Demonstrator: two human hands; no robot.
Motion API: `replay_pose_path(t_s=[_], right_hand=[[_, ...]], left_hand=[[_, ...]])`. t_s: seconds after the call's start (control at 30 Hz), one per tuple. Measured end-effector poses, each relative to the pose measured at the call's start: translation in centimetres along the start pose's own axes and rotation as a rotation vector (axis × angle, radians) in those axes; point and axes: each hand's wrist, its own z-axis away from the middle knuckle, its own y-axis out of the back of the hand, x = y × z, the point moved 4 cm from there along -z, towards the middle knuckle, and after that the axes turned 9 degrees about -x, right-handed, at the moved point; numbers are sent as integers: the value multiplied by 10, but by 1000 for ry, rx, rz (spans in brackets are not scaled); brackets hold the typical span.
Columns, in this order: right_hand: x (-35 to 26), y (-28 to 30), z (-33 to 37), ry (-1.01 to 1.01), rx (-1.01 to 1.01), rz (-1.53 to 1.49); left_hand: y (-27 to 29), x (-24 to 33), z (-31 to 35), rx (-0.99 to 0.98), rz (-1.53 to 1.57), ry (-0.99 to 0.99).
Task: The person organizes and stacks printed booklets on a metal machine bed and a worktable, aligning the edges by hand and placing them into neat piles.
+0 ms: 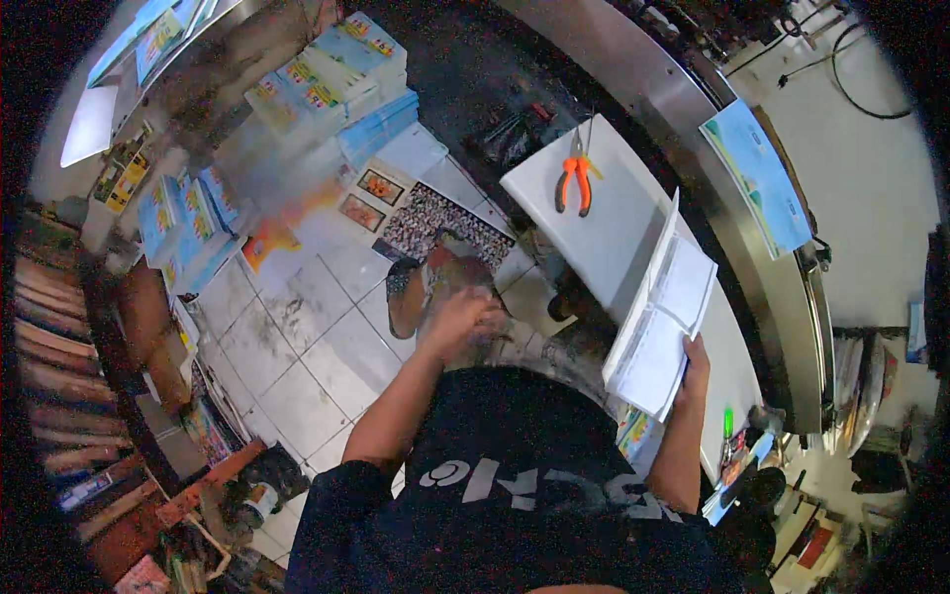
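My right hand (696,368) grips the lower right edge of an open booklet (655,361) with white, faintly printed pages. Tilted, the booklet stands over the white tabletop (564,163) on my right. In front of my body, my left hand (470,322) is over my lap, apart from the booklet. Blur smears its fingers, so whether it holds anything does not show. A pair of pliers (575,178) with orange and black handles lies toward the far end of the tabletop.
Stacks of blue-and-white booklets (336,74) stand at the far left, with another pile (193,223) nearer. A dark speckled mat (445,223) lies on the tiled floor (297,371). A metal-edged counter (683,89) curves along the right, bearing a blue booklet (757,178).
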Motion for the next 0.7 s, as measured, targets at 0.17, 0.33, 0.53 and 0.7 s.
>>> replay_pose_path(t_s=[0.17,0.33,0.53,0.7], right_hand=[[-3,-8,2,-20,-29,-56],[2,12,0,10,34,53],[-2,10,3,-29,20,92],[-8,3,-2,-100,-111,158]], left_hand=[[0,10,7,26,-40,12],[7,10,-2,4,-327,-48],[8,-4,-7,-5,-232,29],[-2,23,-15,137,-595,10]])
